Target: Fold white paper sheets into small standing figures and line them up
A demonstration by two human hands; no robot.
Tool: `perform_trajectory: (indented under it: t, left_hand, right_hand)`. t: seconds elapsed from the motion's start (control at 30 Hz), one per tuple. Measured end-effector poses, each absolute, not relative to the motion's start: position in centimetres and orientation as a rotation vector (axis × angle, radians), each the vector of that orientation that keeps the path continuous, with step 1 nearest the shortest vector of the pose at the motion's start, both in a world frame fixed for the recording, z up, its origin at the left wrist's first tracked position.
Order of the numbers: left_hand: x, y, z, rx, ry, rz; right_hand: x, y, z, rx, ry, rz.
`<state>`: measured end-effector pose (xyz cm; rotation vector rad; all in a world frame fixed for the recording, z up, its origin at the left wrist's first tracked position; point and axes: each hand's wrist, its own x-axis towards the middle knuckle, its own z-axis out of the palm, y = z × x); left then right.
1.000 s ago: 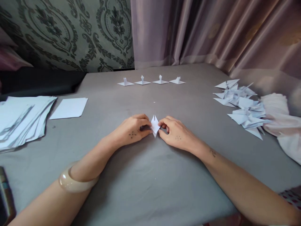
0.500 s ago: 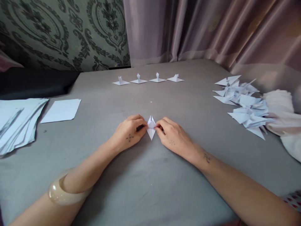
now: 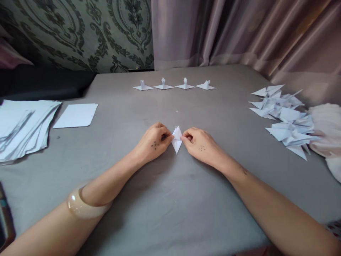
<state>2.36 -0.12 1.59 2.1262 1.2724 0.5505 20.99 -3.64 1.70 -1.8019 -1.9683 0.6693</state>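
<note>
A small white folded paper piece [image 3: 177, 144], diamond-shaped with a crease across its middle, is held between my two hands over the grey table. My left hand [image 3: 156, 139] pinches its left corner between thumb and fingers. The right corner is gripped the same way by my right hand [image 3: 201, 144]. The lower half tapers to a point towards me, and its top end shows narrow flaps. A pale bangle [image 3: 87, 204] circles my left forearm.
Several folded paper figures [image 3: 185, 84] stand in a row at the back. More folded paper cranes [image 3: 289, 113] are heaped at right beside a whitish cloth [image 3: 326, 124]. At left lie a stack of white paper [image 3: 29, 135], a separate pile of sheets [image 3: 76, 115] and a black cloth [image 3: 45, 83].
The whole view has shifted, so things appear farther right and slightly higher. The twin upper tips of the paper, apart before, now look closer together, one overlapping the other. Both hands keep their pinch.
</note>
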Motion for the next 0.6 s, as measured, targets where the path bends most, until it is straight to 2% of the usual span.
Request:
perform_trajectory:
  t: [0.6]
  left_hand:
    - [2.31, 0.00, 1.05, 2.093, 1.288, 0.543]
  right_hand:
    - [20.21, -3.65, 2.52, -1.942, -1.962, 0.612]
